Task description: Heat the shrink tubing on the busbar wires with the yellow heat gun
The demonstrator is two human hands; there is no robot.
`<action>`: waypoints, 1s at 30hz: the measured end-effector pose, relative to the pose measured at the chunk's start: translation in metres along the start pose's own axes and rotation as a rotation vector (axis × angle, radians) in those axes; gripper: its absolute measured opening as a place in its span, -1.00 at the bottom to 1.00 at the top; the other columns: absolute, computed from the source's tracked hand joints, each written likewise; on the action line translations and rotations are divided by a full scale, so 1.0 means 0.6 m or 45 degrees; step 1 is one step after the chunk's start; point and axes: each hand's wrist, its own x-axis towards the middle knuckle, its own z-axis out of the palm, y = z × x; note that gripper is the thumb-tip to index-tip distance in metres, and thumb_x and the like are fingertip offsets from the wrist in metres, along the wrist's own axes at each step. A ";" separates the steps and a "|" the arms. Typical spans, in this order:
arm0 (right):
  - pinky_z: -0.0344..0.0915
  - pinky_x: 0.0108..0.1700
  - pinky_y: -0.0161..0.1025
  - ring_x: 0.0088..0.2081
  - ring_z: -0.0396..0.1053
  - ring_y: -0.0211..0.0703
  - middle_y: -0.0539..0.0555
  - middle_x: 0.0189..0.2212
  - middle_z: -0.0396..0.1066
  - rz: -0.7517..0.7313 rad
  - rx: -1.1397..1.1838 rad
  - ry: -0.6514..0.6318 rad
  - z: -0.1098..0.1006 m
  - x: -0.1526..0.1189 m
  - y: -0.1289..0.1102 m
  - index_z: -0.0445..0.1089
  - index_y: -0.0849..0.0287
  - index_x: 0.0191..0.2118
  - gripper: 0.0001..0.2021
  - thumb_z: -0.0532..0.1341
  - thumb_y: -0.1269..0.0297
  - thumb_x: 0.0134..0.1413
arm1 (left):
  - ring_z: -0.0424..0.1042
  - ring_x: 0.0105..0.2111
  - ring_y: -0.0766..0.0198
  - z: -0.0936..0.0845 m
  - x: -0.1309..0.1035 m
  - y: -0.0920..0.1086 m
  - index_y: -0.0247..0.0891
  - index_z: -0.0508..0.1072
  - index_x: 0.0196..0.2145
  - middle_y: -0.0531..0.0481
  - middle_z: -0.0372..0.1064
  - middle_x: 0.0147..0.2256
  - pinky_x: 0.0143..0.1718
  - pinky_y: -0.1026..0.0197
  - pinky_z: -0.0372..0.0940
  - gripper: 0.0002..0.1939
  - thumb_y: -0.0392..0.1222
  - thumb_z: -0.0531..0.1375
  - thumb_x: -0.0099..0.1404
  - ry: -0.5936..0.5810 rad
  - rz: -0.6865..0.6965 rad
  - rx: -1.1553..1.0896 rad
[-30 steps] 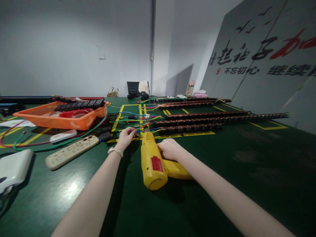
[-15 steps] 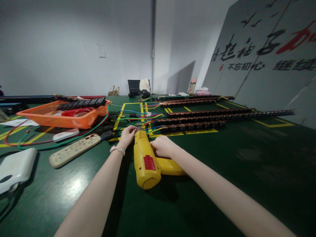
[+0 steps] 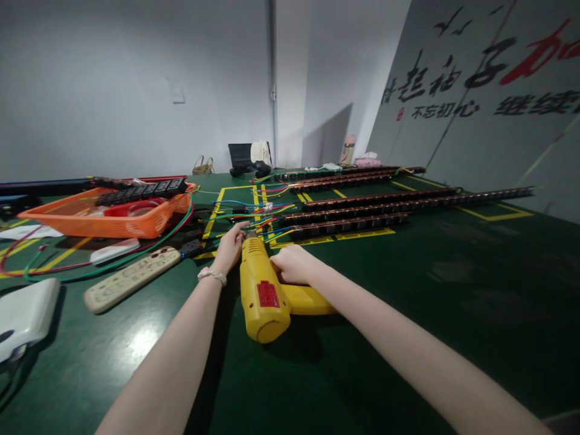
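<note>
A yellow heat gun (image 3: 260, 290) with a red label lies on the table between my arms, its nozzle pointing away from me and its handle to the right. My right hand (image 3: 296, 264) is closed at the far side of the handle, against the gun's body; its fingertips are hidden. Left of the nozzle is my left hand (image 3: 230, 246), fingers bent together, the index finger reaching forward at the coloured wires (image 3: 260, 223). What those fingers hold is too small to make out. The wires run into long black strips with copper edges (image 3: 348, 228).
On the left, an orange basket (image 3: 90, 226) holds black parts and a red item. Nearer lie a beige power strip (image 3: 131, 281), a white box (image 3: 29, 314) and green and red cables. A chair (image 3: 240, 156) and a pink tissue pack (image 3: 368, 161) are at the back.
The view has shifted slightly. My left hand's index finger has stretched forward past the nozzle, toward the wires. The heat gun and right hand stay together as before.
</note>
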 end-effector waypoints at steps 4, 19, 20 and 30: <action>0.23 -0.28 -0.23 -0.23 0.43 0.04 0.22 -0.28 0.49 0.014 -0.009 0.006 -0.001 -0.002 -0.001 0.47 0.24 -0.25 -0.77 0.15 0.32 -0.04 | 0.36 -0.19 0.21 -0.005 0.000 0.001 -0.22 0.41 -0.05 -0.07 0.38 -0.21 -0.09 0.14 0.23 -0.49 -0.43 -0.11 0.10 -0.056 0.093 0.069; 0.23 -0.30 -0.22 -0.24 0.44 0.04 0.21 -0.32 0.49 0.019 -0.035 0.054 0.002 -0.004 0.001 0.47 0.23 -0.28 -0.78 0.14 0.25 -0.01 | 0.40 -0.32 0.22 0.002 0.000 -0.005 -0.25 0.31 -0.10 -0.08 0.40 -0.30 -0.23 0.17 0.26 -0.64 -0.32 -0.01 0.12 -0.007 -0.094 0.048; 0.23 -0.31 -0.22 -0.25 0.44 0.04 0.20 -0.33 0.49 0.014 -0.033 0.063 0.003 -0.004 0.002 0.47 0.22 -0.29 -0.78 0.15 0.25 -0.01 | 0.39 -0.31 0.22 0.003 0.001 -0.007 -0.26 0.33 -0.13 -0.09 0.41 -0.29 -0.22 0.17 0.26 -0.67 -0.30 -0.01 0.13 -0.018 -0.100 0.051; 0.22 -0.27 -0.20 -0.25 0.44 0.04 0.21 -0.36 0.49 -0.016 -0.051 0.118 0.008 -0.003 0.003 0.46 0.26 -0.29 -0.78 0.17 0.26 -0.02 | 0.38 -0.32 0.17 -0.002 -0.004 0.008 -0.32 0.43 -0.22 -0.13 0.45 -0.27 -0.24 0.17 0.26 -0.66 -0.19 0.05 0.06 -0.075 -0.119 0.086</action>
